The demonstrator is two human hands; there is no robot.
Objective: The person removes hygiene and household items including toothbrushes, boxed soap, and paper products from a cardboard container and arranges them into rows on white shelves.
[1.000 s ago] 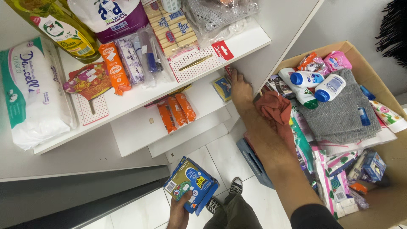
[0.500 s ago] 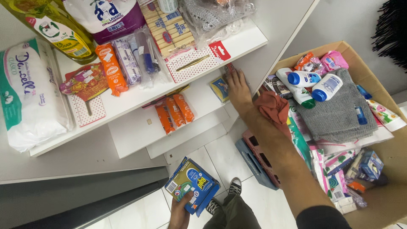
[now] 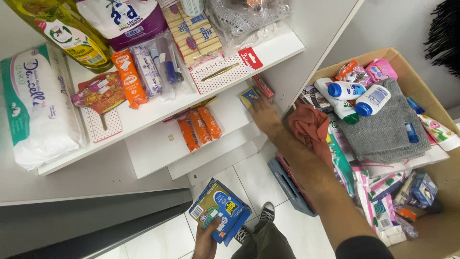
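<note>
Where the right arm crosses the middle of the frame, the right hand [image 3: 264,115] lies back-up and fairly flat on the second white shelf [image 3: 153,151], fingertips touching a small blue-and-yellow packet [image 3: 248,96]; whether it has any hold of the packet cannot be told, the palm side being hidden. Just beside it a red flat packet [image 3: 264,86] leans, partly under the upper shelf's edge. At the bottom centre the left hand [image 3: 207,241], cut off by the frame's lower edge, is closed round the lower corner of a stack of blue boxes [image 3: 221,210], thumb on the top face; how many boxes make up the stack is hard to make out. Three orange sachets [image 3: 199,127] lie on the second shelf, near the frame's centre. At the right, a cardboard box [image 3: 431,103] holds a grey towel [image 3: 383,124] and white bottles with blue caps [image 3: 357,96]; its lower part runs out of frame. A rust-coloured cloth [image 3: 311,127] is half covered by the forearm.
</note>
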